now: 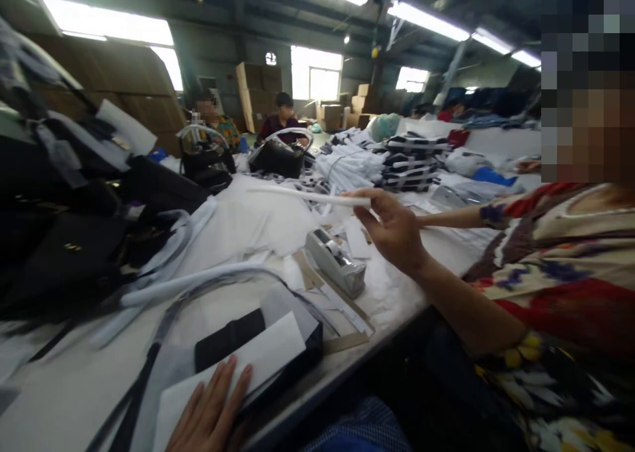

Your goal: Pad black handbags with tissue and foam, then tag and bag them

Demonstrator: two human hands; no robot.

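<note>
My left hand (211, 409) lies flat, fingers stretched out, on a white sheet of paper (258, 359) that covers a black bag (233, 336) at the table's near edge. The bag's handle, wrapped in white (198, 280), arches over the table behind it. My right hand is not in view. To my right sits a co-worker in a flowered top, whose hand (394, 230) pinches one end of a long white paper-wrapped strip (307, 196) held level over the table.
A grey tape dispenser (337, 261) stands mid-table among paper scraps. Black bags (74, 240) pile up at the left. Stacks of white and dark pieces (391, 161) lie further back. Two people sit at the far end beside another black bag (278, 155).
</note>
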